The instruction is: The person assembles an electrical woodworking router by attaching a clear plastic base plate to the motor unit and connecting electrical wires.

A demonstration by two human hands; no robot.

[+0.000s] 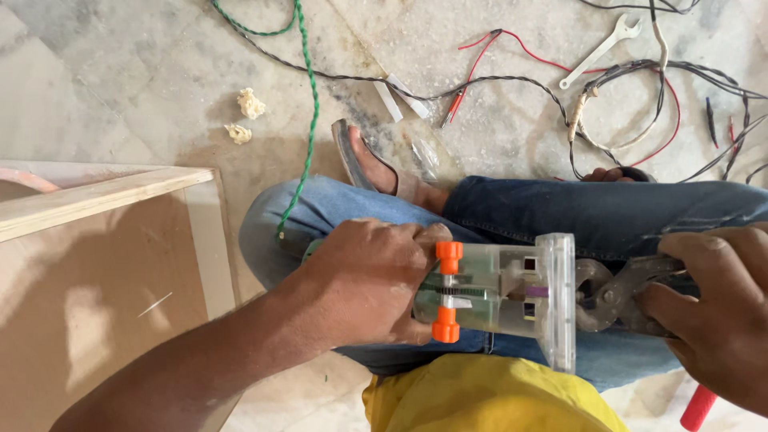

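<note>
My left hand (pixel 364 280) grips the body of a small router tool (pixel 504 292) with a clear plastic base and two orange knobs, lying across my lap on blue jeans. My right hand (pixel 716 316) is closed on grey metal pliers (pixel 616 294) with a red handle end. The pliers' jaws sit at the opening in the clear base plate. A green cord (pixel 308 104) runs from the tool up across the floor.
A wooden board with a raised frame (pixel 104 200) lies at left. On the marble floor are tangled black and red wires (pixel 640 80), a wrench (pixel 600 50), scraps of paper (pixel 250 102) and a sandalled foot (pixel 376 168).
</note>
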